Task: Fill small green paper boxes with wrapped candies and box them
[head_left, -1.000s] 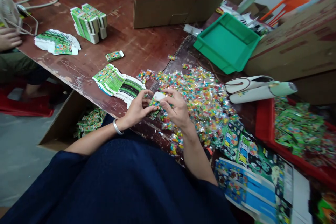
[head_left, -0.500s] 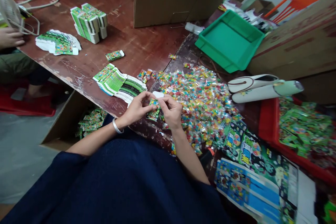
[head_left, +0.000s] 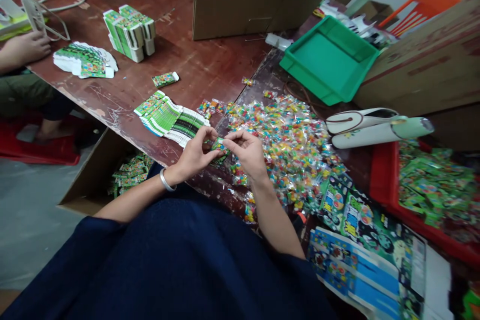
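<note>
Apparently Chinese characters on green packaging, wording illegible

White fan — orange chair

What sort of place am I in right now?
Probably a small packing workshop: wrapped candies lie heaped on a worn table, a row of cartons sits close by, and a red crate holds many green packets.

Small green box, multicoloured print, pinched in left hand.
</note>
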Demonstrator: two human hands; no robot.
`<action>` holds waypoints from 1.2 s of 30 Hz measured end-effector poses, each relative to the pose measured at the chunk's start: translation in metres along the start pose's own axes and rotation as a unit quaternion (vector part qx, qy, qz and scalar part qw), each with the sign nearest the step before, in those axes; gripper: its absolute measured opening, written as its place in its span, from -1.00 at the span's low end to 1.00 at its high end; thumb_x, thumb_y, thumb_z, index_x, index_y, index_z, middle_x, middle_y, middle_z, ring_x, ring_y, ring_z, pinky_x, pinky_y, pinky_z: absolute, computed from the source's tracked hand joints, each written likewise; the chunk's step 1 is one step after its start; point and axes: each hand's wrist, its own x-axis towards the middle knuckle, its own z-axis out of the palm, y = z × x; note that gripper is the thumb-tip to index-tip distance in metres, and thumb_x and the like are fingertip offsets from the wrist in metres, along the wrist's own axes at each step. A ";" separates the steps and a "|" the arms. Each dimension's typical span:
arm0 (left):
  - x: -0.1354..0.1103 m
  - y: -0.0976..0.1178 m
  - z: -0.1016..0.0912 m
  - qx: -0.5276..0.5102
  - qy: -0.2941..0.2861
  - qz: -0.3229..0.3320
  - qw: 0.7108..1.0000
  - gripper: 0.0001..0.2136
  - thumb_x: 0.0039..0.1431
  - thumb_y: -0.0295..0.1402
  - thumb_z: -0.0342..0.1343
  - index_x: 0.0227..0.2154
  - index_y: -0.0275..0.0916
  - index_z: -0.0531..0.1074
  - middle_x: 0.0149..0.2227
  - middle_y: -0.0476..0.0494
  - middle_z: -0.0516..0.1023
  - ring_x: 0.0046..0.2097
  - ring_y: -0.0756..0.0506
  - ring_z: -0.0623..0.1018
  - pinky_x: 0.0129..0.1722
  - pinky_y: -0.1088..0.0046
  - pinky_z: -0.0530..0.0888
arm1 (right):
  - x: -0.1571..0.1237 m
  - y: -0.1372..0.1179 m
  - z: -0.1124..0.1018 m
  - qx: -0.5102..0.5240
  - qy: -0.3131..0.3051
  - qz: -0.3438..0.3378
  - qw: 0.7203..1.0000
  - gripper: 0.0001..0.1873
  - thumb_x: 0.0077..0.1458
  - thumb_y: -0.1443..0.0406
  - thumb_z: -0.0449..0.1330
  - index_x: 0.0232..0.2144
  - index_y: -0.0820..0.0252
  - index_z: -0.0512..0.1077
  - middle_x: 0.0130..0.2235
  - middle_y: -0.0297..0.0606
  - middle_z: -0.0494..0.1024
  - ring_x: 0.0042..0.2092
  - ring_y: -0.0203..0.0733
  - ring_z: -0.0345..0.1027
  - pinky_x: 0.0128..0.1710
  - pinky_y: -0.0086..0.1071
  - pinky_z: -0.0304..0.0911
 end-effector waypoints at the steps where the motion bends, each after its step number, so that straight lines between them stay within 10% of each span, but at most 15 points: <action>1: -0.001 0.001 -0.001 -0.001 -0.010 0.003 1.000 -0.63 0.13 -0.37 0.35 -0.08 -0.15 0.31 -0.15 -0.09 0.42 -0.13 -0.07 0.52 -0.20 0.44 0.56 | 0.002 0.000 -0.002 0.003 -0.003 0.005 1.000 -0.66 -0.05 0.04 0.51 -0.40 0.11 0.54 -0.37 -0.32 0.62 -0.33 -0.21 0.47 -0.29 -0.31 0.42; 15: -0.001 0.013 -0.017 -0.014 -0.032 -0.031 0.999 -0.75 0.15 -0.28 0.36 -0.16 -0.20 0.51 -0.16 -0.12 0.57 -0.21 -0.05 0.58 -0.29 0.50 0.59 | -0.017 -0.008 0.003 -0.084 -0.027 -0.116 0.989 -0.73 0.32 0.07 0.26 -0.32 0.05 0.64 -0.11 -0.21 0.71 -0.02 -0.08 0.57 0.07 -0.10 0.47; 20: -0.025 0.034 -0.095 0.141 -0.121 -0.090 0.978 -0.83 0.21 -0.25 0.29 -0.17 -0.13 0.54 -0.24 -0.11 0.64 -0.30 -0.08 0.61 -0.34 0.44 0.55 | -0.017 -0.001 -0.041 -0.071 0.024 -0.070 0.995 -0.59 0.28 0.03 0.29 0.10 0.01 0.55 0.01 -0.17 0.68 -0.07 -0.11 0.60 -0.25 -0.27 0.54; 26: -0.051 0.038 -0.198 0.373 -0.165 -0.166 0.898 -0.76 0.14 -0.19 0.27 -0.14 -0.08 0.61 -0.18 -0.07 0.73 -0.24 -0.16 0.64 -0.18 0.29 0.54 | -0.012 0.037 -0.080 -0.308 0.012 -0.047 0.950 -0.80 0.26 0.16 0.27 -0.20 0.12 0.63 -0.26 -0.21 0.69 -0.27 -0.08 0.58 -0.23 -0.19 0.51; 32: 0.039 0.025 -0.200 0.450 -0.017 -0.097 0.888 -0.73 0.22 -0.17 0.23 -0.17 -0.27 0.60 -0.17 -0.17 0.70 -0.19 -0.14 0.59 -0.13 0.35 0.45 | 0.031 0.053 -0.056 -0.511 -0.069 -0.096 0.851 -0.56 0.25 0.45 0.15 0.12 0.10 0.55 0.19 -0.06 0.60 0.09 0.04 0.55 0.03 -0.11 0.45; 36: 0.134 0.004 -0.193 0.509 0.053 -0.098 0.854 -0.76 0.20 -0.25 0.25 -0.17 -0.28 0.60 -0.12 -0.28 0.69 -0.15 -0.19 0.57 -0.14 0.33 0.43 | 0.055 0.049 -0.046 -0.604 -0.146 -0.060 0.781 -0.65 0.22 0.47 0.17 -0.04 0.08 0.61 0.10 -0.07 0.64 0.02 0.08 0.59 -0.09 -0.16 0.47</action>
